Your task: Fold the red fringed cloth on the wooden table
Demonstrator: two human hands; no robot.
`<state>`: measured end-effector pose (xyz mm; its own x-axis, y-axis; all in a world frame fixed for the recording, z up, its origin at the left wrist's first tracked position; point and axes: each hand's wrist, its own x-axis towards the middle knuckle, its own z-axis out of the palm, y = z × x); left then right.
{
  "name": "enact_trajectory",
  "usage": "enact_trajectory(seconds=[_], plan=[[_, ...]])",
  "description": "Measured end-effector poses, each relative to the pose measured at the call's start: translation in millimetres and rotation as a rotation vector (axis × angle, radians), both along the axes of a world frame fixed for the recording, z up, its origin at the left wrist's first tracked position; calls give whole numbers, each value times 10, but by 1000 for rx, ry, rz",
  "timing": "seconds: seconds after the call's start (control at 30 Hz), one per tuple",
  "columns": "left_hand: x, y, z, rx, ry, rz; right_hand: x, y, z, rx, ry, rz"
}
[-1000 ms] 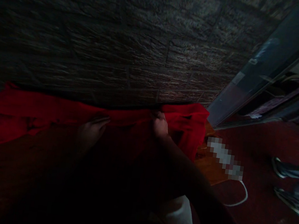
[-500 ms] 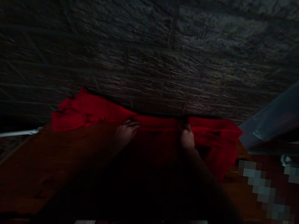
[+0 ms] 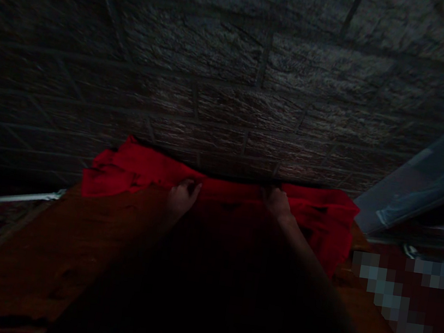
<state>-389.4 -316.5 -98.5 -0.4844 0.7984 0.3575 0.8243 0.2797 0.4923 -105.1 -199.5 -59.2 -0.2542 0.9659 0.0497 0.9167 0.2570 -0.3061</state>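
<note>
A red garment (image 3: 233,190) lies spread along the far side of a wooden table (image 3: 104,238), close to the wall. Sleeve-like parts reach out to the left and right, with wrinkles in both, and its lower middle is lost in deep shadow. My left hand (image 3: 183,197) is at the left of its upper band, the thumb and curled fingers closed on the cloth. Toward the right end of that same band, my right hand (image 3: 278,202) grips the fabric; its fingertips are dark and partly hidden.
A stone-block wall (image 3: 223,100) rises directly behind the table. To the right stands a pale bluish panel (image 3: 410,176), and a blurred-out patch (image 3: 389,300) covers something beside the table. A white bar (image 3: 27,197) shows at the left edge. The light is very dim.
The view has tilted up slightly, so everything sits a little lower. My left fingers, flatter over the cloth before, are now more curled. My right hand stays on the garment.
</note>
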Motion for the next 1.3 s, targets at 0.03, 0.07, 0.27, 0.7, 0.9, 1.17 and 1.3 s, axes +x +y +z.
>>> enact_trajectory(seconds=[0.03, 0.07, 0.27, 0.7, 0.9, 1.17, 1.3], plan=[[-16, 10, -6, -38, -11, -13, -20, 12, -28, -38, -8, -21], [-33, 17, -12, -65, -23, -36, -27, 19, -61, -64, -7, -35], [-127, 60, -49, 97, -325, -289, 60, 47, -193, -45, 84, -18], [-32, 108, -109, 216, 10, -158, -45, -178, -159, 218, 134, 17], [181, 28, 107, 194, 270, -365, -112, -158, -330, 358, 288, 406], [369, 77, 92, 25, 430, -543, -142, -123, -374, 252, 265, 557], [408, 87, 52, 37, 455, -505, -151, -129, -370, 256, 266, 573]])
